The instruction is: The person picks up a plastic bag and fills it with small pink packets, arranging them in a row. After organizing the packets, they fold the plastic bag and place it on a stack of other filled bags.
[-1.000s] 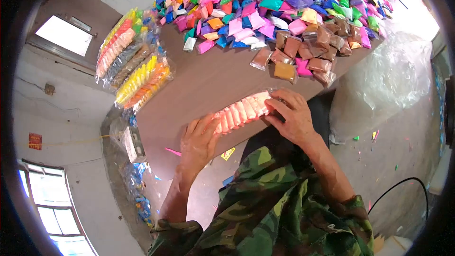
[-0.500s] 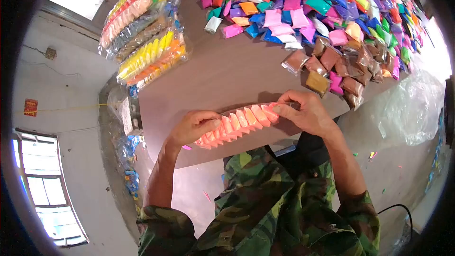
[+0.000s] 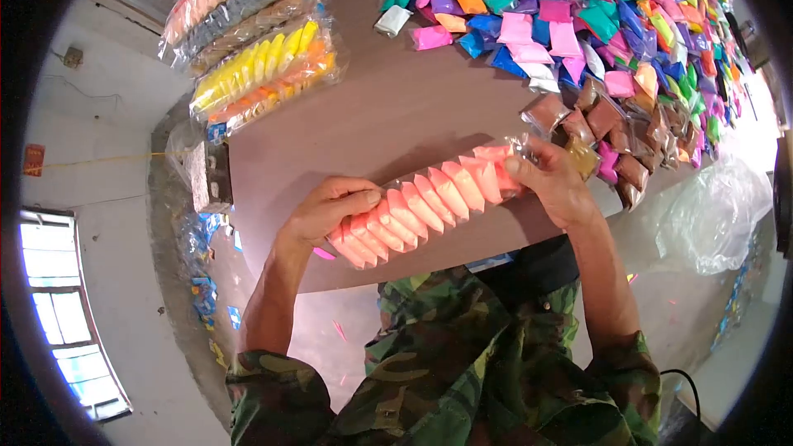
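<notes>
A long clear plastic bag holding a row of salmon-pink packets (image 3: 428, 201) is stretched between my hands, just above the near edge of the brown table (image 3: 380, 132). My left hand (image 3: 332, 208) grips its left end, thumb on top and fingers beneath. At the other end, my right hand (image 3: 555, 179) pinches the crumpled clear plastic between thumb and fingers. The packets stand side by side, overlapping at a slant. The undersides of the bag and the hidden fingers do not show.
Filled bags of packets (image 3: 256, 74) lie stacked at the table's far left. A big heap of colourful small packets (image 3: 562, 25) covers the far right, with brown packets (image 3: 607, 120) at its near edge. Clear plastic sheeting (image 3: 710, 219) hangs at the right. A small pink scrap (image 3: 324, 253) lies near my left wrist.
The bag of pink packets has turned its broad side more toward me, and its right end is raised and shifted right with my right hand. The camera view has shifted slightly.
</notes>
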{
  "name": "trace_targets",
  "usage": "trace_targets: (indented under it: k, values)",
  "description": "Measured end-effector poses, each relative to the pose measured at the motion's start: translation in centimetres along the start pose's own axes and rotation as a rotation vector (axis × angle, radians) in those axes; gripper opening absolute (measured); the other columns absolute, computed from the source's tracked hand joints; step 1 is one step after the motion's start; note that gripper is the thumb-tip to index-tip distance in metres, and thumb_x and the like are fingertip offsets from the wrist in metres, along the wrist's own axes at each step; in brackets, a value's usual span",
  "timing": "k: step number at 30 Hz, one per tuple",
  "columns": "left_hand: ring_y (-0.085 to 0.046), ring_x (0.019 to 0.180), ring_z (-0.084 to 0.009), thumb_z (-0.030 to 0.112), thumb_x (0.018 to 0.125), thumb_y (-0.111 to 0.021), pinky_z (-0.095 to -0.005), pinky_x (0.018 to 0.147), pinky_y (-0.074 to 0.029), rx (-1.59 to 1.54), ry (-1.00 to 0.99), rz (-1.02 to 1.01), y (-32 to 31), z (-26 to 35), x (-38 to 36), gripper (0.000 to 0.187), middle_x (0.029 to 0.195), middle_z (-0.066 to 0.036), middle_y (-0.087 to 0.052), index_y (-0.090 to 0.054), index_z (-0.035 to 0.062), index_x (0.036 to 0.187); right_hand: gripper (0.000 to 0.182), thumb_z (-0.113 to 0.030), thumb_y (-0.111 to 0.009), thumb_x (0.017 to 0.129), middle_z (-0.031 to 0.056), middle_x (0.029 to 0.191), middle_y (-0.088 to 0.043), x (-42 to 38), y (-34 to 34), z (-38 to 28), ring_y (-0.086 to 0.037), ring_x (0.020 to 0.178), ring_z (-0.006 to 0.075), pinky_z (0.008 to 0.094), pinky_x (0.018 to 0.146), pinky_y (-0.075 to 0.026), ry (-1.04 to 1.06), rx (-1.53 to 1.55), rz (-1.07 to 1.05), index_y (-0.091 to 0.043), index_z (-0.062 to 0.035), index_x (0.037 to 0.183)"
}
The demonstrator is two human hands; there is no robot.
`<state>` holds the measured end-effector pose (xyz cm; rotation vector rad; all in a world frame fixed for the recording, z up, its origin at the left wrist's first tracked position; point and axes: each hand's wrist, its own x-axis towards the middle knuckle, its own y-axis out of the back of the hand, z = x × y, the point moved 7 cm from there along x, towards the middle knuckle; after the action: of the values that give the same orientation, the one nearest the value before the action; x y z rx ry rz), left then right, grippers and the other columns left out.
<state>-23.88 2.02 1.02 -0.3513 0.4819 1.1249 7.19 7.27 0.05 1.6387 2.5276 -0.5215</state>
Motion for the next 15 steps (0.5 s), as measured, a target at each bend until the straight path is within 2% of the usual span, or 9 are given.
trace_targets:
  k: [4, 7, 10, 11, 15]
  values:
    - [-0.066, 0.082, -0.0078, 0.023, 0.106, -0.063, -0.0266, 0.072, -0.055, -0.23, 0.036, 0.022, 0.0, -2.1, -0.5, 0.027, 0.094, -0.002, -0.071, -0.071, -0.0024, 0.111, 0.039, -0.033, -0.075, 0.1, 0.002, 0.108, -0.073, 0.7, -1.5, 0.3, -0.07, 0.095, 0.0117, 0.0331, 0.086, -0.059, -0.018, 0.302, 0.031, -0.068, -0.0033, 0.125]
    - [-0.068, 0.083, -0.009, 0.021, 0.106, -0.063, -0.0274, 0.072, -0.056, -0.359, -0.007, 0.096, 0.2, -2.8, -0.8, 0.024, 0.096, -0.003, -0.072, -0.07, -0.002, 0.11, 0.038, -0.036, -0.075, 0.1, 0.0032, 0.112, -0.074, 1.6, -2.6, 0.7, -0.072, 0.096, 0.0148, 0.0338, 0.087, -0.059, 0.026, 0.418, 0.104, -0.069, -0.0067, 0.123]
    - [-0.07, 0.086, -0.0101, 0.02, 0.106, -0.063, -0.0283, 0.074, -0.058, -0.497, -0.063, 0.148, 0.6, -4.2, -0.9, 0.023, 0.098, -0.004, -0.072, -0.07, -0.0024, 0.11, 0.038, -0.037, -0.076, 0.099, 0.0039, 0.114, -0.074, 2.4, -4.0, 0.6, -0.072, 0.099, 0.0157, 0.0343, 0.088, -0.059, 0.017, 0.488, 0.077, -0.068, -0.0096, 0.123]
    - [-0.07, 0.087, -0.0103, 0.02, 0.106, -0.063, -0.0285, 0.075, -0.059, -0.539, -0.094, 0.175, 0.7, -4.5, -1.1, 0.023, 0.099, -0.004, -0.073, -0.07, -0.0025, 0.11, 0.037, -0.037, -0.076, 0.099, 0.0032, 0.113, -0.074, 2.7, -4.4, 0.5, -0.072, 0.1, 0.0146, 0.0328, 0.086, -0.058, 0.011, 0.491, 0.117, -0.066, -0.0124, 0.124]
    - [-0.071, 0.09, -0.0113, 0.02, 0.106, -0.063, -0.0291, 0.078, -0.06, -0.679, -0.193, 0.285, 0.1, -5.1, -1.9, 0.024, 0.1, -0.004, -0.073, -0.07, -0.0025, 0.11, 0.034, -0.035, -0.075, 0.099, -0.0006, 0.114, -0.074, 4.9, -6.7, -0.3, -0.07, 0.099, 0.0114, 0.0301, 0.085, -0.056, 0.036, 0.519, 0.099, -0.064, -0.0136, 0.123]
